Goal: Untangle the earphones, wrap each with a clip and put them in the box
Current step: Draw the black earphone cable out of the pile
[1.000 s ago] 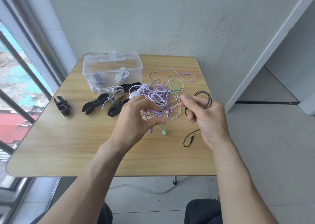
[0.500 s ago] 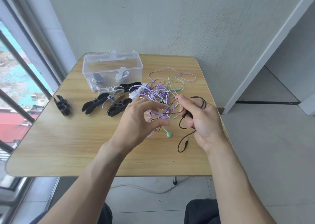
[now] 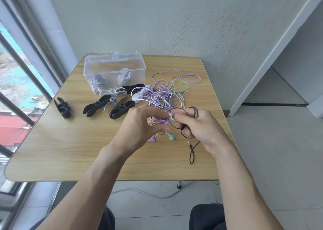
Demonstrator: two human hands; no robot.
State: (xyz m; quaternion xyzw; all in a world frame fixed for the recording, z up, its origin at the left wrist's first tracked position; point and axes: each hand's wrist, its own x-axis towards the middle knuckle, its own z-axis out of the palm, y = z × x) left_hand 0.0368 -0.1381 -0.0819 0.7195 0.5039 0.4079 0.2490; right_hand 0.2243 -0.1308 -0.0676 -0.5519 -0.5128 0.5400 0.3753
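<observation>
A tangle of purple, white and green earphone cords (image 3: 164,93) lies on the wooden table (image 3: 70,151), right of the clear plastic box (image 3: 114,72). My right hand (image 3: 197,126) grips a black earphone cord (image 3: 193,152), whose plug and loop hang down toward the table. My left hand (image 3: 143,126) pinches purple and black strands at the tangle's near edge, fingertips close to the right hand's. A green earbud (image 3: 171,137) and a purple earbud (image 3: 153,139) hang below my hands. Black and white clips (image 3: 111,103) lie in front of the box.
Two wrapped earphones (image 3: 111,79) sit inside the box. A lone black clip (image 3: 63,108) lies at the table's left side, near the window. A wall rises behind the table. A white cable runs on the floor under the front edge.
Both hands have drawn nearer to each other and slightly toward me. The black cord's loop and plug hang lower from my right hand, and the green earbud has shifted right.
</observation>
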